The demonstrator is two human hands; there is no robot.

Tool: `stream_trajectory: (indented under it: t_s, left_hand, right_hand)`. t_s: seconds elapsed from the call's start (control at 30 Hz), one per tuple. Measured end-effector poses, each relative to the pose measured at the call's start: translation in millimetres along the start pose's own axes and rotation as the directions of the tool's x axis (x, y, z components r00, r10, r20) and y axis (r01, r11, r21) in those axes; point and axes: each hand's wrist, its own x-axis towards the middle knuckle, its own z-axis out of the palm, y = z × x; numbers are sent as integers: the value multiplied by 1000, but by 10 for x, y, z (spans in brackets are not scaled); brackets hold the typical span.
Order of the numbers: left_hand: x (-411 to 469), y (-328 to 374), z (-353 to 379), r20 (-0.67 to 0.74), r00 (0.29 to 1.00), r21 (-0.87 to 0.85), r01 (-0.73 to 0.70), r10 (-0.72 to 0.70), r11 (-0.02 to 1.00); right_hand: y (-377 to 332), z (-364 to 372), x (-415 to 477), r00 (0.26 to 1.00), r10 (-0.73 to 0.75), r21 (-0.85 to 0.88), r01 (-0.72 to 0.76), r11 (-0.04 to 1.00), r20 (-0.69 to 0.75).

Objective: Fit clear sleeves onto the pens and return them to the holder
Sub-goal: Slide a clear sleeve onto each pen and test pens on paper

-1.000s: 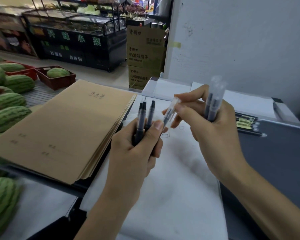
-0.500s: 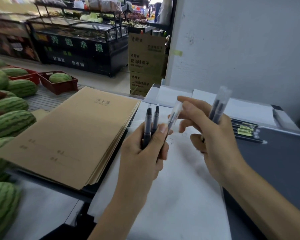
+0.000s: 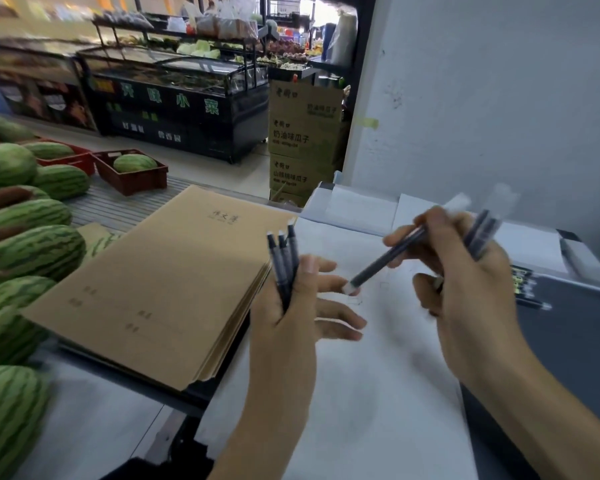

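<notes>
My left hand (image 3: 291, 317) holds three dark pens (image 3: 284, 258) upright between thumb and palm, tips up, while its other fingers stretch out to the right. My right hand (image 3: 465, 289) pinches one dark pen (image 3: 385, 261) that slants down to the left, its pale end near my left fingertips. The same hand also grips a blurred bundle of sleeved pens (image 3: 482, 230) pointing up and right. More pens (image 3: 527, 289) lie on the dark surface at the right, partly hidden behind my right hand.
A stack of brown notebooks (image 3: 160, 292) lies left of my hands. White paper (image 3: 378, 393) covers the desk under them, with a dark grey surface (image 3: 575, 348) to the right. Watermelons (image 3: 25, 251) fill the left edge. A grey wall (image 3: 499, 98) stands behind.
My right hand has drawn one pen away from the left hand's bundle and swung it down to the left. My left fingers have spread out. The camera has tilted up.
</notes>
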Motion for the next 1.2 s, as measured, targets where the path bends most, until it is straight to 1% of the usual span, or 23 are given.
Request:
stream_trajectory:
  t_s: [0.1, 0.2, 0.3, 0.4, 0.5, 0.6, 0.67, 0.77, 0.83, 0.9, 1.0, 1.1, 1.2]
  left_hand:
    - [5, 7, -46, -64, 998, -91, -31, 25, 995]
    - [16, 21, -78, -109, 994, -126, -37, 23, 991]
    - [20, 49, -115, -110, 994, -190, -13, -8, 982]
    - [14, 54, -126, -103, 995, -180, -9, -10, 984]
    - [1, 56, -108, -103, 995, -137, -11, -3, 990]
    - [-3, 80, -100, -102, 995, -145, 2, -17, 989]
    - [-9, 108, -84, -63, 998, -202, 17, -30, 979]
    - [-26, 145, -78, -14, 1000, -290, 20, -25, 957]
    - [-39, 140, -88, -8, 1000, -316, 25, -29, 948]
    - [-43, 134, -94, -16, 999, -313, 26, -33, 949]
    - [-28, 137, -82, -27, 997, -300, 56, -67, 952]
    - [-13, 136, -96, -26, 995, -321, 82, -95, 944]
    - [13, 130, -124, -36, 994, -353, 81, -100, 932]
  right_hand:
    - [-19, -79, 69, 997, -51, 56, 54, 997, -64]
    - [50, -94, 126, 992, -111, 31, 113, 993, -55]
    - [113, -43, 116, 990, -142, 19, 142, 990, -15]
    - [192, 34, 34, 992, -108, 5, 108, 994, 63]
    - [227, 101, -40, 996, -46, -58, 50, 997, 75]
    - [199, 103, -52, 997, -47, 31, 46, 998, 57]
    - [212, 89, -43, 998, -32, 46, 30, 999, 53]
    - [281, 95, -38, 992, 87, -124, -75, 989, 94]
    - [288, 90, -8, 987, 115, -241, -85, 967, 115]
    - [274, 78, 27, 987, 101, -353, -50, 934, 128]
    - [267, 45, 31, 982, 40, -511, 62, 858, 185]
    - [272, 32, 13, 956, 104, -591, 81, 803, 273]
    - [273, 36, 10, 946, 130, -647, 100, 756, 298]
